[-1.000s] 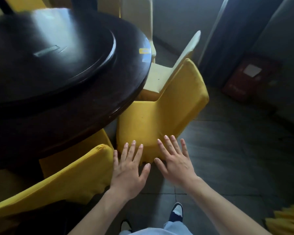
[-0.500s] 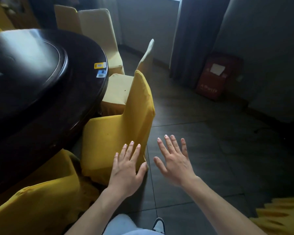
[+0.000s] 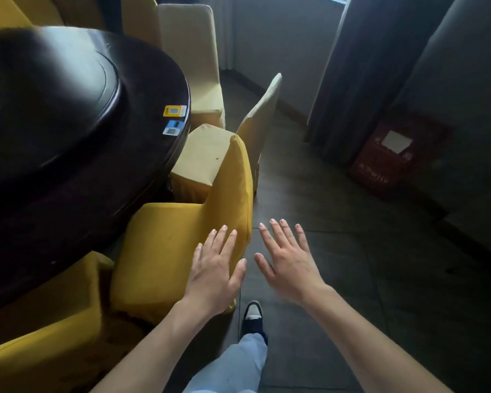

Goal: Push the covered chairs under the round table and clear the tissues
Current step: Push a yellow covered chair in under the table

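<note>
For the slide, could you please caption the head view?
Both open hands, left hand and right hand, reach out beside a yellow-covered chair at the round table.

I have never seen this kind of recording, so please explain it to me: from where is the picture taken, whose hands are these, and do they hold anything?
The camera sits on a person's head and looks down, so both hands are their own. The left hand and right hand are open and hold nothing. The left one is over a yellow chair beside the round table. Two small stickers lie on the table's edge. A cream chair stands behind.
</note>
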